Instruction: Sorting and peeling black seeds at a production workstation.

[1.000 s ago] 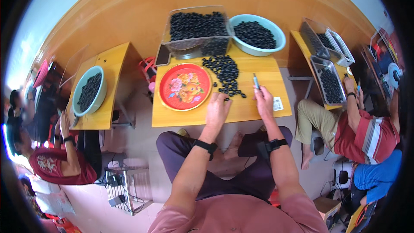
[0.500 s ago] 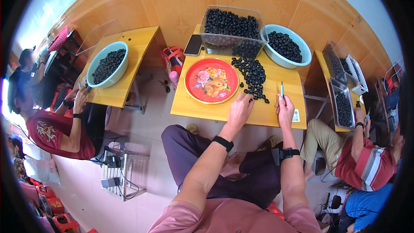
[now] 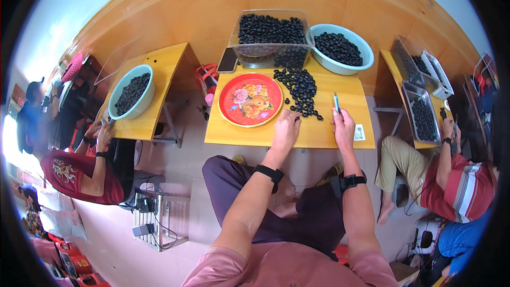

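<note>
My left hand (image 3: 286, 132) is over the near part of the yellow table, fingers pinched on a small round black piece (image 3: 297, 119). It is beside the near end of a loose pile of shiny black pieces (image 3: 300, 88), whose kind I cannot make out. To the right, my right hand (image 3: 344, 127) grips a slim tool (image 3: 336, 102) with a light blue shaft, its tip pointing up and away from me. A round red tray (image 3: 226, 107) with a flower pattern lies left of the pile, with no pieces on it.
Behind the pile stands a clear plastic bin (image 3: 268, 57) full of black pieces, beside a light blue basin (image 3: 350, 69) of them. A phone (image 3: 228, 60) lies by the tray, and a white label (image 3: 359, 132) at the table's right edge. People work at tables on both sides.
The whole view has shifted slightly, moving the table left in the picture. My left hand stays near the pile's near end; the tool in my right hand leans a little more to the left.
</note>
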The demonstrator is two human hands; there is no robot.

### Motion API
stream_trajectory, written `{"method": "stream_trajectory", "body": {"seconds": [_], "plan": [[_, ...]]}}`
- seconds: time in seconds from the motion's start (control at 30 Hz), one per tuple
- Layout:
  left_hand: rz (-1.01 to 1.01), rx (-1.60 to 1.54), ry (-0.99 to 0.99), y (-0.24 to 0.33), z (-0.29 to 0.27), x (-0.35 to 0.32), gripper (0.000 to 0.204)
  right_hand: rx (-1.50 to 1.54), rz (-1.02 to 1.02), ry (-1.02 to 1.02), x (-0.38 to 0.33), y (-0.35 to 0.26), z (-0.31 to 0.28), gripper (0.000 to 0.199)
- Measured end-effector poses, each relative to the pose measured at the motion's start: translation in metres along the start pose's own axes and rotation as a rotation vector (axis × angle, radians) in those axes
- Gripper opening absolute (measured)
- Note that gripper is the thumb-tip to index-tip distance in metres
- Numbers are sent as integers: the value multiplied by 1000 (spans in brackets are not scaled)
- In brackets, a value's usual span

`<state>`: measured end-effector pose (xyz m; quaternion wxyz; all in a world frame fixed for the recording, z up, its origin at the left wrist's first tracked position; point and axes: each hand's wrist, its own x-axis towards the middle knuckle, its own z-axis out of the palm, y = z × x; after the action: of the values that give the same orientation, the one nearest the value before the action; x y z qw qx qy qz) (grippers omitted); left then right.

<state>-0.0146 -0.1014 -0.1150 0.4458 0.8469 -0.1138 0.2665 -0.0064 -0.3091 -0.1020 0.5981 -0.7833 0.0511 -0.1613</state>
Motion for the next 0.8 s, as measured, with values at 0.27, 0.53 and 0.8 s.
{"method": "stream_trajectory", "body": {"seconds": [0.27,0.53,0.8], "plan": [[27,-12,-31,0,-12,8,15,-79,-46,-37,-4,-16,5,25],[-65,-107,-261,15,-15,2,15,-72,-128,10,-6,-7,1,23],[-25,-162,-337,17,-6,34,13,-88,9,-46,-5,-19,-4,27]]}}
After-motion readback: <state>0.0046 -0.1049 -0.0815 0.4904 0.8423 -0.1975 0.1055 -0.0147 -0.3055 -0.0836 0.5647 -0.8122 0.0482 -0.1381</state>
